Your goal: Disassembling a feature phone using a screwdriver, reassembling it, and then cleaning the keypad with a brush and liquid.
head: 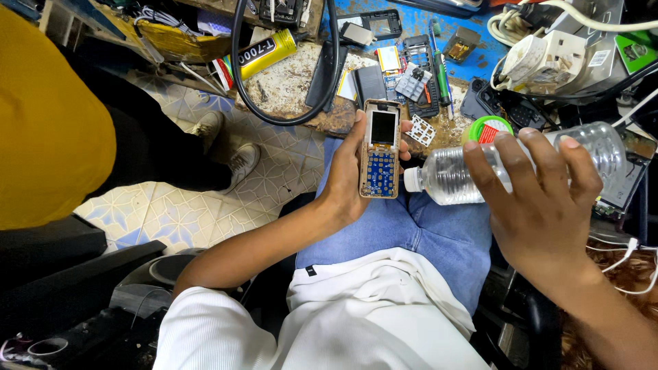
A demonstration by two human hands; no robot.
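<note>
- Head view: the left hand [346, 181] is closed around a stripped phone body [380, 149], thumb on one edge and fingertips on the other, holding it upright over the lap with the small screen above the bare blue keypad board.
- The right hand [541, 199] is wrapped over a clear plastic bottle [480, 168], lying nearly level, its white nozzle just beside the phone's lower right edge.
- The phone sits between the desk [288, 85] edge and the blue jeans [439, 233], clear of both.
- Risk, as I judge it: with the nozzle this close and the bottle tipped flat, a firm squeeze could flood the open board rather than wet one spot, and liquid could run under the screen.
- The phone is pinched only by its edges; a nudge from the nozzle could twist it loose onto the lap or tiled floor [185, 205].
- Loose parts on the desk, such as the grey keypad mat [413, 82], lie near the right hand's fingers and could be knocked off.
</note>
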